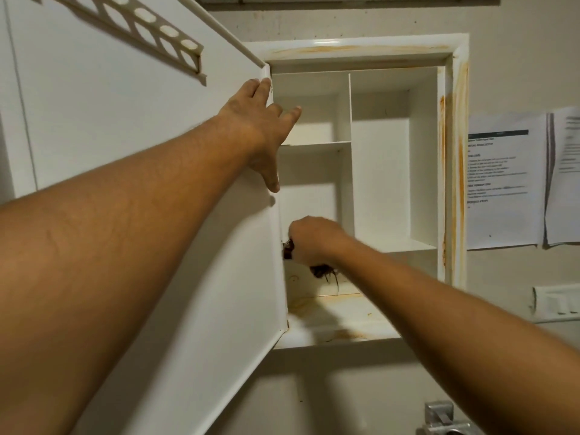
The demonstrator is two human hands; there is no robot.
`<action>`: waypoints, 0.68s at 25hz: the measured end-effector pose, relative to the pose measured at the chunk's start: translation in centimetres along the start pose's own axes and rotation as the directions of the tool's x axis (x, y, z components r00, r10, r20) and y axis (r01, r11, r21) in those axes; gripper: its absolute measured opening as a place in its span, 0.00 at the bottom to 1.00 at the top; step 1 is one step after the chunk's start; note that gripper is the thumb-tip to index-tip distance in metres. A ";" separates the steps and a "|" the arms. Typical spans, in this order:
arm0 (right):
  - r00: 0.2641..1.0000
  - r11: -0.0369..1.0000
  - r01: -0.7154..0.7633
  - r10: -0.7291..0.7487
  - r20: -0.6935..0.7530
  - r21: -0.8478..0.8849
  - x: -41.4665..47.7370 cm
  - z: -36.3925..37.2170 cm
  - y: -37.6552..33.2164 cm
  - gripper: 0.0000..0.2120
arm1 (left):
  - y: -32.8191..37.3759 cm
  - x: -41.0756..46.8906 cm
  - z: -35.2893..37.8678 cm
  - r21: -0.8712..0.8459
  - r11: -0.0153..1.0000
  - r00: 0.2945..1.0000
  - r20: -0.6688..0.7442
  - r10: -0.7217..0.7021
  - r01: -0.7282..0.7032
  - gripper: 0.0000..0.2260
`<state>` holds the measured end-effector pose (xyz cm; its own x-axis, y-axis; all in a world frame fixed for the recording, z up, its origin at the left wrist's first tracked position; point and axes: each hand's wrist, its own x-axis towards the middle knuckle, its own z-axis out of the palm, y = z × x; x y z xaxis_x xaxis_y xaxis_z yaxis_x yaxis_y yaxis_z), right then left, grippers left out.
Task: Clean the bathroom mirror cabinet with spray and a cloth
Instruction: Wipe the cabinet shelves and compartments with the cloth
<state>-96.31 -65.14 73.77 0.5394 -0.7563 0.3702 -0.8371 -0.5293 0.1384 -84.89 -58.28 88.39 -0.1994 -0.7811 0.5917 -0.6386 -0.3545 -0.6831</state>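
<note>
While your left hand (263,127) presses, fingers spread, on the open door (141,136) of the cabinet (453,152), your right hand (314,241) clenches the cloth (320,272) in the cabinet's lower-left compartment. Judged soft, light and compliant; grip it wadded in the fist.

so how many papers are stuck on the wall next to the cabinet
2. One printed sheet hangs just right of the cabinet; a second sheet hangs beside it, cut off by the picture's right edge. More may lie beneath or out of view.
</note>
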 end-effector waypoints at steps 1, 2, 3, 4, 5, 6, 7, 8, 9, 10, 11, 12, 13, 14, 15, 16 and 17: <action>0.998 0.990 0.020 -0.013 -0.055 0.140 -0.7 0.8 -0.3 0.06 | -0.1 0.0 0.0 -0.002 1.000 1.000 0.000 -0.001 0.001 0.65; 0.996 0.965 0.032 -0.010 -0.086 0.259 -1.7 1.6 -0.4 0.07 | 0.0 0.0 0.0 -0.009 1.000 1.000 0.000 -0.001 0.001 0.65; 0.993 0.950 0.055 -0.020 -0.116 0.306 -2.8 2.3 -0.4 0.11 | -0.1 0.0 0.0 -0.013 1.000 1.000 0.001 0.000 0.000 0.65; 0.988 0.956 0.088 -0.048 -0.146 0.281 -4.0 2.8 -0.2 0.14 | -0.1 0.0 0.0 -0.017 1.000 1.000 0.000 -0.002 0.002 0.65; 0.984 0.978 0.101 -0.071 -0.161 0.182 -4.8 3.3 0.4 0.18 | 0.0 -0.1 0.0 -0.022 1.000 1.000 0.000 -0.005 0.005 0.65; 0.986 0.995 0.070 -0.058 -0.154 0.073 -5.2 3.0 1.3 0.19 | 0.1 -0.1 0.0 -0.024 1.000 1.000 0.000 -0.004 0.004 0.64; 0.993 0.999 0.000 -0.004 -0.117 -0.036 -5.1 2.3 2.3 0.16 | 0.3 -0.1 0.0 -0.024 1.000 1.000 -0.001 -0.006 0.006 0.64; 0.996 0.991 -0.066 0.058 -0.071 -0.113 -4.8 1.3 3.0 0.13 | 0.3 -0.1 0.0 -0.021 1.000 1.000 -0.003 -0.009 0.009 0.64; 0.995 0.977 -0.103 0.100 -0.024 -0.185 -4.0 0.5 3.4 0.10 | 0.4 -0.2 0.0 -0.022 1.000 1.000 -0.006 -0.009 0.009 0.64; 0.994 0.963 -0.109 0.113 0.001 -0.247 -3.3 -0.3 3.3 0.07 | 0.4 -0.3 0.1 -0.025 1.000 1.000 -0.006 -0.009 0.009 0.64; 0.995 0.950 -0.095 0.097 -0.009 -0.297 -2.4 -0.6 2.8 0.05 | 0.5 -0.3 0.1 -0.026 1.000 1.000 -0.003 -0.010 0.010 0.64; 0.997 0.948 -0.077 0.068 -0.041 -0.308 -1.4 -0.5 2.1 0.04 | 0.6 -0.4 0.1 -0.021 1.000 1.000 0.000 -0.013 0.013 0.64; 0.997 0.957 -0.043 0.021 -0.080 -0.286 -0.3 0.1 1.4 0.04 | 0.6 -0.3 0.1 -0.014 1.000 1.000 0.001 -0.016 0.016 0.64; 0.995 0.971 0.003 -0.027 -0.099 -0.237 0.4 1.0 0.8 0.05 | 0.6 -0.2 0.1 -0.007 1.000 1.000 0.003 -0.015 0.015 0.64; 0.994 0.985 0.043 -0.058 -0.090 -0.169 0.9 1.8 0.6 0.07 | 0.7 -0.2 0.3 -0.001 1.000 1.000 0.003 -0.015 0.015 0.64; 0.995 0.992 0.069 -0.077 -0.070 -0.107 1.2 1.9 0.8 0.09 | 0.7 -0.2 0.3 0.008 1.000 1.000 0.001 -0.016 0.016 0.63; 0.995 0.993 0.090 -0.094 -0.046 -0.072 1.5 1.6 1.4 0.10 | 0.6 -0.2 0.3 0.016 1.000 1.000 0.000 -0.017 0.017 0.63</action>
<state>-96.54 -67.62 73.08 0.6105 -0.6849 0.3978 -0.7895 -0.5661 0.2371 -84.98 -58.54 87.73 -0.1883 -0.7750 0.6032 -0.6300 -0.3759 -0.6796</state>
